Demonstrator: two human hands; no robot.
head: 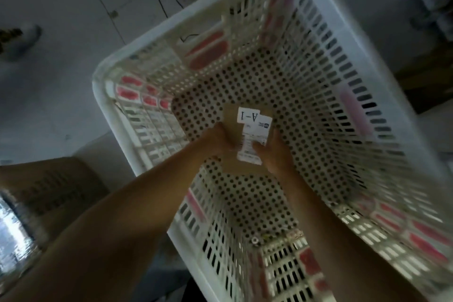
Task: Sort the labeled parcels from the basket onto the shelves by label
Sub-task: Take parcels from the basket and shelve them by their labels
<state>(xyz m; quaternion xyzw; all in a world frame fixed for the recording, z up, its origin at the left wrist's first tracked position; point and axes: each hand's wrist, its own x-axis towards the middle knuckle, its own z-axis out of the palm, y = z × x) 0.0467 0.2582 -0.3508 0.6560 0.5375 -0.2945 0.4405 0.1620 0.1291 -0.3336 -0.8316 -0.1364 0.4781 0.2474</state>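
Both forearms reach down into the white basket (367,39), toward 12 o'clock. At 9 o'clock on the parcel (232,127), my left hand (218,141) closes its fingers against the edge. The parcel itself lies flat on the perforated floor at centre, its "A-1" label (248,115) face up beside a shipping slip (255,142). At 3 o'clock, my right hand (274,152) presses the opposite edge, thumb over the slip. Blur hides how firmly either hand clamps. Procedure: grip both edges evenly, lift level, clear the basket walls, keep the label readable to confirm shelf A-1.
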